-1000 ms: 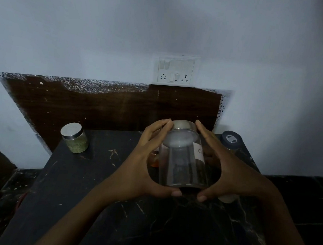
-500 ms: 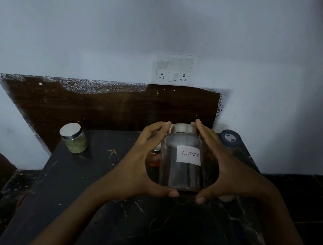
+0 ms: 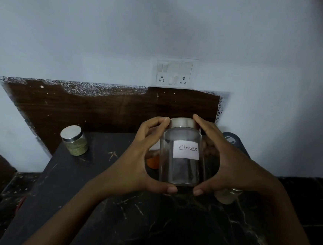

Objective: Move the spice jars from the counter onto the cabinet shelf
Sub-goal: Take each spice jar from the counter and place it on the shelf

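A clear glass jar (image 3: 180,170) with a silver lid and a white label reading "Cloves" is held upright just above the dark marble counter (image 3: 110,224). My left hand (image 3: 134,166) grips its left side and my right hand (image 3: 230,170) its right side, thumbs under the base. A small jar of green spice (image 3: 75,141) with a silver lid stands at the counter's back left. A jar with orange contents (image 3: 152,162) shows behind my left hand. A pale jar (image 3: 227,196) peeks out under my right hand.
A dark-lidded container (image 3: 230,139) stands behind my right hand at the back right. A brown backsplash panel (image 3: 103,114) and a white socket plate (image 3: 174,73) are on the wall. Dark floor tiles lie on both sides of the counter.
The jar has been turned in my hands, so its label now faces me squarely. Both hands keep their grip in about the same place.
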`<action>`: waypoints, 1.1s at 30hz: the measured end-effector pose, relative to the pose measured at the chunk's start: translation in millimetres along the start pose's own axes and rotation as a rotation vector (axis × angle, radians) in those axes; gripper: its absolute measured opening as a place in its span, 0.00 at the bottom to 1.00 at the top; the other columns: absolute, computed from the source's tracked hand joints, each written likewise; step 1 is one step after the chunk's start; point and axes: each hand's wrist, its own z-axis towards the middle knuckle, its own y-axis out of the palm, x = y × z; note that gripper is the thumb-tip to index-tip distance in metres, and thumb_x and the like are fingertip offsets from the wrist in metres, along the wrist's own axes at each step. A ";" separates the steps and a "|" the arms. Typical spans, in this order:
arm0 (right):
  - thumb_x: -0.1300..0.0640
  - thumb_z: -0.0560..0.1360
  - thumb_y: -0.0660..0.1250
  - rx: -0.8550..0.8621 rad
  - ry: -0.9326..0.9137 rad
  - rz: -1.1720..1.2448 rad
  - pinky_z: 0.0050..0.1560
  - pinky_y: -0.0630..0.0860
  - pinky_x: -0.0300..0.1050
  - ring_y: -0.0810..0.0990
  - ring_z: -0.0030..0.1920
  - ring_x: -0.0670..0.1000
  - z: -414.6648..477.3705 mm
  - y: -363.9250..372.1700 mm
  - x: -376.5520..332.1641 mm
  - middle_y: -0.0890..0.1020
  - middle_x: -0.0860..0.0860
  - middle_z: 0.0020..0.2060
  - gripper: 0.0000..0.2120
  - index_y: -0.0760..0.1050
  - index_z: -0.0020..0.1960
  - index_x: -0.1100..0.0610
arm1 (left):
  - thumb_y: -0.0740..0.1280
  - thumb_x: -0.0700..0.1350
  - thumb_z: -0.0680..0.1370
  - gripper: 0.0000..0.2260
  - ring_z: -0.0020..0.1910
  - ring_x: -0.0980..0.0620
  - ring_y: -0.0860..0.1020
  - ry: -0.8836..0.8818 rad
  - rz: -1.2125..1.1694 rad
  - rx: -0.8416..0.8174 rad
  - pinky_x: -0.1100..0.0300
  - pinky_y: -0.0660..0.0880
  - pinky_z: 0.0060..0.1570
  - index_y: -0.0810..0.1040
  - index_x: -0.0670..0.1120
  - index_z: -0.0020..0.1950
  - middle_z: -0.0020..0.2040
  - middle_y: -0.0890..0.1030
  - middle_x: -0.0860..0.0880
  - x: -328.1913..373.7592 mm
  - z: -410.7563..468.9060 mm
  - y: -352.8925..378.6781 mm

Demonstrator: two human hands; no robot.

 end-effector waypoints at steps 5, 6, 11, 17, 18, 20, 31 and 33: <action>0.48 0.52 0.82 0.032 -0.040 -0.066 0.54 0.66 0.21 0.59 0.61 0.24 7.6 -14.7 -16.5 0.53 0.21 0.62 0.62 0.44 0.72 0.36 | 0.79 0.53 0.59 0.53 0.73 0.63 0.53 0.052 0.073 0.028 0.62 0.69 0.65 0.49 0.56 0.76 0.72 0.52 0.63 13.1 9.4 -14.6; 0.47 0.52 0.81 0.044 -0.060 -0.082 0.54 0.65 0.20 0.58 0.62 0.24 9.6 -19.8 -21.4 0.53 0.20 0.62 0.62 0.43 0.72 0.35 | 0.79 0.53 0.59 0.53 0.73 0.63 0.53 0.073 0.093 0.039 0.62 0.68 0.66 0.50 0.56 0.76 0.72 0.52 0.63 17.2 12.6 -19.7; 0.38 0.48 0.77 0.126 -0.119 -0.184 0.59 0.69 0.29 0.64 0.63 0.33 26.5 -54.8 -59.9 0.55 0.26 0.65 0.59 0.43 0.68 0.28 | 0.77 0.56 0.59 0.53 0.71 0.69 0.54 0.189 0.262 0.087 0.79 0.59 0.62 0.51 0.53 0.76 0.71 0.52 0.62 53.5 40.5 -56.9; 0.41 0.49 0.81 0.284 -0.283 -0.373 0.51 0.75 0.30 0.70 0.56 0.34 62.2 -123.8 -126.3 0.54 0.24 0.62 0.61 0.41 0.67 0.28 | 0.78 0.61 0.58 0.55 0.72 0.67 0.52 0.383 0.537 0.173 0.73 0.56 0.68 0.50 0.56 0.76 0.71 0.53 0.62 118.4 100.4 -123.5; 0.42 0.49 0.80 0.325 -0.329 -0.418 0.50 0.75 0.30 0.70 0.55 0.35 69.7 -136.8 -139.2 0.55 0.27 0.63 0.62 0.40 0.68 0.30 | 0.78 0.61 0.58 0.55 0.71 0.70 0.50 0.419 0.606 0.205 0.77 0.53 0.66 0.49 0.55 0.76 0.71 0.52 0.63 132.8 111.2 -136.6; 0.43 0.51 0.79 0.415 -0.417 -0.510 0.49 0.75 0.29 0.71 0.55 0.36 86.7 -162.5 -164.1 0.54 0.29 0.64 0.64 0.37 0.72 0.35 | 0.76 0.60 0.59 0.54 0.71 0.70 0.49 0.493 0.732 0.277 0.79 0.51 0.66 0.48 0.54 0.76 0.72 0.50 0.62 161.3 132.5 -162.2; 0.55 0.55 0.82 0.662 -0.656 -0.689 0.56 0.72 0.42 0.62 0.66 0.50 195.0 -243.8 -240.9 0.51 0.51 0.72 0.64 0.41 0.76 0.50 | 0.77 0.59 0.61 0.52 0.75 0.49 0.55 0.637 1.196 0.596 0.47 0.57 0.71 0.53 0.47 0.77 0.77 0.54 0.50 219.6 219.6 -268.5; 0.56 0.54 0.82 0.663 -0.653 -0.684 0.61 0.72 0.46 0.60 0.69 0.51 215.4 -250.3 -246.0 0.51 0.52 0.72 0.64 0.42 0.76 0.52 | 0.77 0.59 0.61 0.52 0.75 0.48 0.55 0.604 1.249 0.625 0.44 0.57 0.71 0.53 0.46 0.77 0.77 0.54 0.49 218.7 229.8 -280.9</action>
